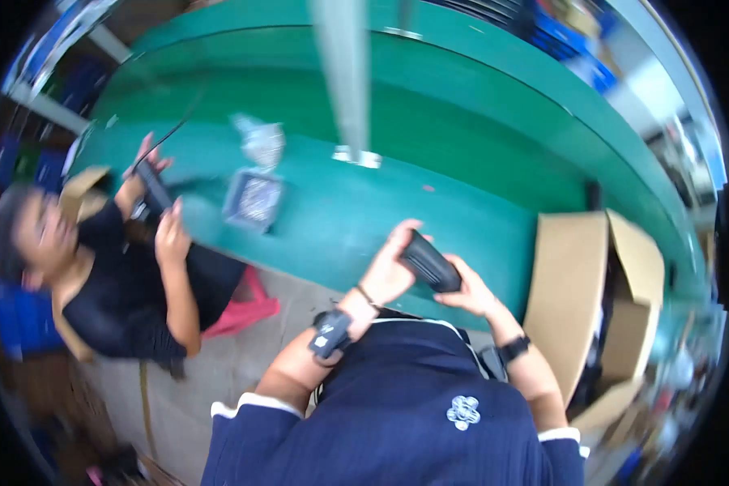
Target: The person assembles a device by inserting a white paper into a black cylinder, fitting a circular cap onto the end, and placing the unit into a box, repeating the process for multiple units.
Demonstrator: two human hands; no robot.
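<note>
A black, oblong, ribbed piece [431, 261], like a plastic casing or grip, is held in the air in front of my body, just over the near edge of the green bench. My left hand [390, 266] is closed around its upper left end, the fingers partly hidden behind it. At the lower right end, my right hand [471, 290] pinches it between thumb and fingers. The piece tilts down to the right. Its exact kind cannot be made out.
A green workbench [324, 243] spans the front, with a metal post [344, 89] rising from it. An open cardboard box [571, 283] stands at right. Left of centre are a tray of small parts [255, 201] and a clear bag [261, 144]. A co-worker [121, 283] holds a dark corded tool [154, 186].
</note>
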